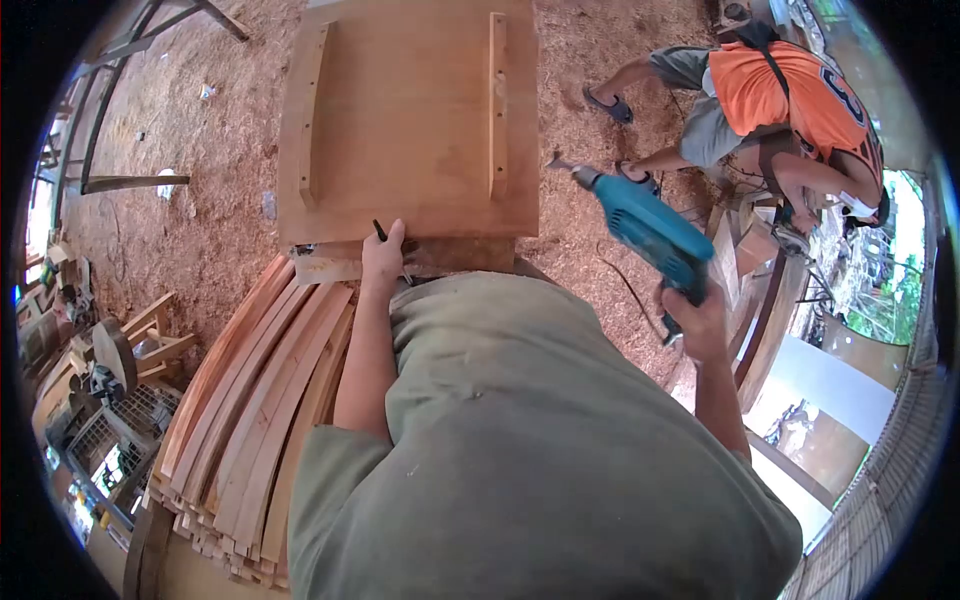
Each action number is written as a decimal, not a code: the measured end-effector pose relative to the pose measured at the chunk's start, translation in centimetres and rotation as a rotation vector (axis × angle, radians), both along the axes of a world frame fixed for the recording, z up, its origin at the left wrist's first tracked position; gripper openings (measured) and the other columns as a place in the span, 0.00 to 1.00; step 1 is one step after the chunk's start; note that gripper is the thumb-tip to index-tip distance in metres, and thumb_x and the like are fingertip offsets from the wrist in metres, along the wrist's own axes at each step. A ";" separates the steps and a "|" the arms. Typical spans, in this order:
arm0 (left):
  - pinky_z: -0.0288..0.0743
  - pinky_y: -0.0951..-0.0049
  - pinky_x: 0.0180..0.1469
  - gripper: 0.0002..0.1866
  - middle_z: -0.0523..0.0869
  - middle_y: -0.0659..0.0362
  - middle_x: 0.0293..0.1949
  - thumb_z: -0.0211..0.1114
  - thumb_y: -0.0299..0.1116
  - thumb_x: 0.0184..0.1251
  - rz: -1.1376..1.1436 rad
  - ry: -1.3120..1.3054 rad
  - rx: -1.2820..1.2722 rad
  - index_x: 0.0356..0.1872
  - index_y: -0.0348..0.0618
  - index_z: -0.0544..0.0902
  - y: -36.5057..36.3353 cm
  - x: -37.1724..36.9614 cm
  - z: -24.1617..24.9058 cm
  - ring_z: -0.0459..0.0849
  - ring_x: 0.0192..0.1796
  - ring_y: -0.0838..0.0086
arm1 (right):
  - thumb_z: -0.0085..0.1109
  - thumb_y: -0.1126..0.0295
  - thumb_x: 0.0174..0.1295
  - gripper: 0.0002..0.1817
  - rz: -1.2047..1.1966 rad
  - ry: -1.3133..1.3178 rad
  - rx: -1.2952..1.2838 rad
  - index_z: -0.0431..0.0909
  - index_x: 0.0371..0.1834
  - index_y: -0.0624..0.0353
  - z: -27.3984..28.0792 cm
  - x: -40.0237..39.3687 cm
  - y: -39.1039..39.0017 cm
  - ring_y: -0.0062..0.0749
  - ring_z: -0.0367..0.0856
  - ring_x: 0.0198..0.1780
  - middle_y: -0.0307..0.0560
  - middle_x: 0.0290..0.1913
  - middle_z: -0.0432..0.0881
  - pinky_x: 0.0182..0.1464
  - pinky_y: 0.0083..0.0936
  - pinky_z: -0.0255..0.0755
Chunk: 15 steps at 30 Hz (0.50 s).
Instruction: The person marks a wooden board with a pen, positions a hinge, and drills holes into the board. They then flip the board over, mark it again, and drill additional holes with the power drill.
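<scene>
My right hand (697, 320) is wrapped round the handle of a teal power drill (650, 228), held up to the right of a wooden panel. A flat spade-like bit (563, 162) sticks out of its chuck, pointing up and left, apart from the wood. My left hand (382, 258) is closed around a slim black pen (379, 231) at the near edge of the wooden panel (405, 120). Two battens, one on the left (318, 115) and one on the right (497, 105), run along the panel and show dark holes.
A stack of long wooden strips (255, 400) lies at my left. Wood shavings (225, 130) cover the ground. At the right, a person in an orange jersey (775, 95) bends over near timber pieces (755, 245). Machinery with a round disc (113, 355) stands far left.
</scene>
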<state>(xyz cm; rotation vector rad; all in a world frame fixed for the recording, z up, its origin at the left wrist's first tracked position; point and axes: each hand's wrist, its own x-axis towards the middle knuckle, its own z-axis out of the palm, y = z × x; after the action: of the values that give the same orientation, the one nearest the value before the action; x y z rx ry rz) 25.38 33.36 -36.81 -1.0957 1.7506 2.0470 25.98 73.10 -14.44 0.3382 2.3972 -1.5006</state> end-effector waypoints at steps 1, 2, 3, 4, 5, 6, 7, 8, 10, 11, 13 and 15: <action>0.80 0.72 0.30 0.18 0.84 0.57 0.31 0.59 0.40 0.71 0.003 0.001 0.002 0.39 0.30 0.82 -0.2 0.2 -0.2 0.84 0.31 0.73 | 0.69 0.61 0.54 0.20 0.003 0.001 0.002 0.77 0.44 0.62 -0.1 0.0 -0.8 0.25 0.78 0.29 0.40 0.28 0.79 0.33 0.22 0.71; 0.79 0.72 0.29 0.18 0.84 0.57 0.31 0.59 0.41 0.71 0.014 0.002 0.044 0.38 0.30 0.82 -0.3 0.4 -0.3 0.84 0.30 0.72 | 0.69 0.61 0.55 0.20 -0.035 -0.081 -0.147 0.76 0.44 0.63 -0.3 0.0 -1.4 0.25 0.77 0.29 0.41 0.28 0.78 0.33 0.21 0.71; 0.79 0.72 0.27 0.18 0.83 0.57 0.30 0.59 0.41 0.71 0.033 0.004 0.089 0.38 0.31 0.82 -0.4 0.6 -0.5 0.84 0.28 0.72 | 0.69 0.60 0.56 0.20 -0.067 -0.166 -0.292 0.76 0.43 0.63 -0.5 -0.2 -1.7 0.24 0.77 0.28 0.41 0.28 0.78 0.32 0.21 0.71; 0.79 0.72 0.27 0.18 0.83 0.57 0.30 0.59 0.41 0.71 0.050 0.000 0.094 0.38 0.31 0.82 -0.6 0.9 -0.8 0.84 0.28 0.72 | 0.69 0.54 0.57 0.24 -0.005 -0.120 -0.264 0.75 0.41 0.66 -0.6 -0.1 -1.6 0.24 0.76 0.26 0.43 0.29 0.79 0.29 0.20 0.71; 0.77 0.73 0.24 0.19 0.83 0.57 0.29 0.59 0.43 0.71 0.083 -0.034 0.028 0.36 0.32 0.82 -0.8 1.0 -0.6 0.83 0.26 0.74 | 0.69 0.54 0.57 0.24 0.010 -0.129 -0.258 0.75 0.41 0.66 -0.3 0.0 -1.5 0.24 0.76 0.26 0.43 0.29 0.79 0.29 0.20 0.71; 0.75 0.74 0.22 0.19 0.83 0.58 0.27 0.59 0.44 0.71 0.109 -0.071 -0.040 0.34 0.33 0.81 -1.3 1.2 -0.4 0.82 0.24 0.75 | 0.70 0.53 0.56 0.25 0.020 -0.118 -0.215 0.75 0.41 0.66 0.2 0.3 -1.4 0.24 0.77 0.27 0.43 0.29 0.79 0.29 0.20 0.71; 0.75 0.74 0.22 0.19 0.83 0.58 0.27 0.59 0.44 0.71 0.113 -0.076 -0.038 0.34 0.33 0.81 -2.2 1.2 -0.2 0.82 0.24 0.75 | 0.71 0.53 0.55 0.26 0.026 -0.104 -0.173 0.75 0.41 0.66 0.8 0.3 -1.5 0.24 0.77 0.27 0.43 0.29 0.79 0.29 0.20 0.71; 0.71 0.75 0.20 0.20 0.82 0.58 0.25 0.59 0.45 0.71 0.186 -0.088 -0.009 0.32 0.35 0.80 -3.5 1.1 0.1 0.79 0.22 0.76 | 0.72 0.52 0.53 0.26 0.047 -0.120 -0.148 0.76 0.40 0.65 1.6 0.1 -1.6 0.24 0.77 0.27 0.43 0.29 0.79 0.30 0.20 0.72; 0.64 0.77 0.17 0.20 0.79 0.61 0.21 0.59 0.48 0.70 0.264 -0.111 -0.008 0.28 0.39 0.78 -6.4 1.1 0.3 0.73 0.17 0.79 | 0.72 0.52 0.53 0.26 0.067 -0.128 -0.104 0.76 0.39 0.65 2.3 -0.1 -1.9 0.23 0.77 0.27 0.42 0.29 0.79 0.30 0.20 0.72; 0.61 0.78 0.16 0.21 0.77 0.62 0.19 0.59 0.50 0.70 0.274 -0.120 -0.035 0.27 0.41 0.77 -7.5 1.0 0.5 0.70 0.16 0.80 | 0.73 0.52 0.52 0.26 0.093 -0.131 -0.061 0.76 0.39 0.65 2.6 -0.3 -2.0 0.23 0.77 0.28 0.42 0.29 0.79 0.30 0.20 0.72; 0.60 0.78 0.16 0.20 0.76 0.63 0.19 0.60 0.49 0.69 0.280 -0.056 -0.072 0.26 0.42 0.76 -8.5 0.3 2.3 0.69 0.15 0.81 | 0.73 0.53 0.51 0.26 0.097 -0.191 -0.009 0.77 0.39 0.65 2.8 -0.7 -2.2 0.22 0.77 0.28 0.41 0.28 0.79 0.30 0.19 0.72; 0.60 0.78 0.16 0.20 0.75 0.64 0.18 0.61 0.49 0.69 0.292 0.007 -0.113 0.25 0.44 0.76 -9.3 -0.6 3.9 0.69 0.15 0.81 | 0.72 0.61 0.51 0.18 0.162 -0.276 0.009 0.78 0.38 0.63 3.1 -1.5 -3.2 0.21 0.75 0.29 0.37 0.27 0.77 0.32 0.20 0.70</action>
<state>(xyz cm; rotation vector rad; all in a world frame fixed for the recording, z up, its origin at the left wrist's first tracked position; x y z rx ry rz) 24.74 24.03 -32.86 -1.4565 1.8204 2.1345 24.49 69.85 -11.36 0.3216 2.1598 -1.2824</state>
